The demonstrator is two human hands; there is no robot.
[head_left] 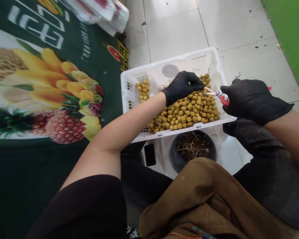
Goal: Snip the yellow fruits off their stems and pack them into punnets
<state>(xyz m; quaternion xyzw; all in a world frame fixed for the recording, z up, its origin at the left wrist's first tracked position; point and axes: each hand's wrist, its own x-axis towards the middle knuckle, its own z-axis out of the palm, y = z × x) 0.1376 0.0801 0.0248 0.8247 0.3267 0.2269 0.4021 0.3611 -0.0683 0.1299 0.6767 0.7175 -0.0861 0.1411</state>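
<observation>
Longans (186,114), mid-frame: risk of split skins from a slipping cut; round, matte, yellow-brown, heaped in a white plastic basket (179,131).
Left hand (184,84): pinched closed, contents too small to tell; could get nicked.
Red-handled snips (215,93): pointed leftward, near those fingers.
Right hand (250,99): gripping the handles, right of centre.

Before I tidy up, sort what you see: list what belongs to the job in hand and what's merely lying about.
Apparently in use:
red-handled snips, in the right hand
round yellow-brown fruit, below the left hand
white basket holding the fruit
grey bucket of dry stems

Apparently just lying about:
black phone-like slab
white-and-red plastic bags
yellow crate
</observation>
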